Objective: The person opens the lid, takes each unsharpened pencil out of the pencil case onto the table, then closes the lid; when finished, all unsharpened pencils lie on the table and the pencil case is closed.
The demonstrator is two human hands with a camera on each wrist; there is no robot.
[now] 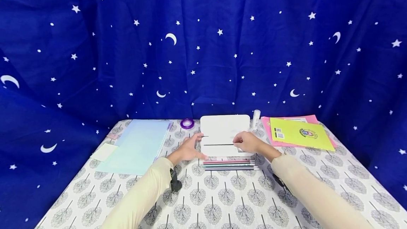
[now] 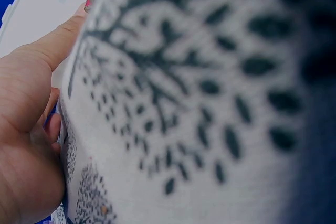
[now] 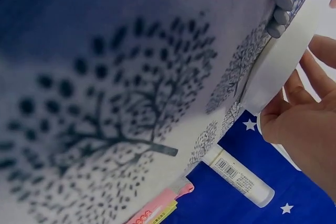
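Note:
A white flat case (image 1: pixel 222 124) stands open at the back middle, its lid raised behind the tray. At its left end, my left hand (image 1: pixel 187 148) rests with thumb and fingers spread, fingertips right at the rim. My right hand (image 1: pixel 249 142) is over the case's right part and pinches the right end of a thin dark pencil (image 1: pixel 217 145), which lies level across the tray. A small grey piece (image 1: pixel 241 150) shows below those fingers. In front of the case lies a row of several coloured pencils (image 1: pixel 229 165), their eraser ends (image 3: pixel 281 11) pointing right.
Left, a pale blue spiral notebook (image 1: pixel 136 144) lies beside a cream paper pad (image 1: pixel 104 152). A purple tape roll (image 1: pixel 187 123) sits behind my left hand. A white glue stick (image 1: pixel 255 119) stands right of the case, near yellow and pink booklets (image 1: pixel 300 133). A starry blue curtain (image 1: pixel 203 45) hangs behind.

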